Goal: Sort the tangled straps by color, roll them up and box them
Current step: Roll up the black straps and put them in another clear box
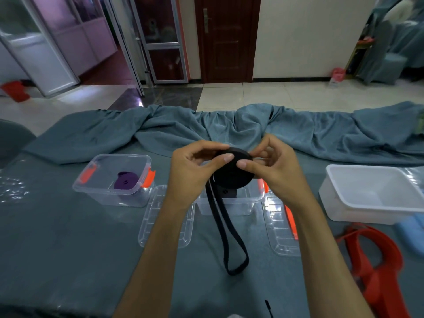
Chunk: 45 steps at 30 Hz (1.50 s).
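Observation:
Both hands hold a black strap wound into a thick roll above the table's middle. My left hand grips the roll's left side, thumb on its face. My right hand pinches its right edge. The strap's loose end hangs down as a long loop to the tabletop. Behind the roll stands a clear box with something black inside. A clear box with orange latches at the left holds a rolled purple strap. Red straps lie at the right.
Two clear lids lie flat on either side of the middle box. A white tub stands at the right. A bunched teal cloth runs along the table's far edge. Something light blue lies beside the tub.

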Available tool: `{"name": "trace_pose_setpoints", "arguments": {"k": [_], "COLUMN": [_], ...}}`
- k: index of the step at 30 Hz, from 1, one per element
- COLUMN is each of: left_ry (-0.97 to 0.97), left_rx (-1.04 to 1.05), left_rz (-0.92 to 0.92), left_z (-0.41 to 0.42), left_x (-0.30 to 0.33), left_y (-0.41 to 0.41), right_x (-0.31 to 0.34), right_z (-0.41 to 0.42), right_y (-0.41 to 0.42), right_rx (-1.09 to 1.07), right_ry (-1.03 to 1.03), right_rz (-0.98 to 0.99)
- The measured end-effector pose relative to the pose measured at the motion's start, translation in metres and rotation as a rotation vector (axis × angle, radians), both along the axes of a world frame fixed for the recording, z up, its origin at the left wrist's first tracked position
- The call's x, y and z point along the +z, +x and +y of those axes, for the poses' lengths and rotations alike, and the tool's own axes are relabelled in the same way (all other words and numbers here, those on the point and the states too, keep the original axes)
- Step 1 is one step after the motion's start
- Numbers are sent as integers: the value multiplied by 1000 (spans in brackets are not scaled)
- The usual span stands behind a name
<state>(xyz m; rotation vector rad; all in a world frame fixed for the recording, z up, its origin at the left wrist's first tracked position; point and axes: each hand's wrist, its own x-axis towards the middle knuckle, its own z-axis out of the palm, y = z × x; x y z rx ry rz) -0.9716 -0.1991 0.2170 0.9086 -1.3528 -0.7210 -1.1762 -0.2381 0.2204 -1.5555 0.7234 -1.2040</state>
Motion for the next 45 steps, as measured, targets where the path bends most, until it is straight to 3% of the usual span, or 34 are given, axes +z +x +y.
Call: {"name": "trace_pose_setpoints", "arguments": {"k": [4, 9, 14, 19, 23, 29, 35, 38, 42, 45], "left_ry": [-4, 5, 8, 12, 0, 6, 42, 35, 30, 37], "left_rx": [-6, 76, 0, 64, 2, 97, -54, -2, 0, -60], "left_rz": [-21, 2, 37, 68, 58, 77, -50, -9, 57, 19], "left_z": [-2, -1, -2, 1, 0, 2, 2, 4, 3, 1], "left_x": [-4, -3, -2, -2, 0, 1, 0, 0, 1, 4], "left_y": [-1, 1, 3, 2, 2, 2, 13, 8, 3, 8], "right_x": [1, 2, -1, 2, 4, 2, 1, 1, 3, 3], "right_z": [0, -2, 1, 1, 2, 1, 1, 0, 3, 5], "right_y": [0, -2, 4, 6, 8, 5, 3, 2, 6, 9], "right_rx": [-76, 25, -117, 29, -84, -3, -47, 64, -29, -86], "right_ry": [-112, -1, -123, -6, -110, 9, -48, 15, -109, -76], "right_rz": [-26, -7, -36, -72, -98, -57, -108, -56, -96, -157]}}
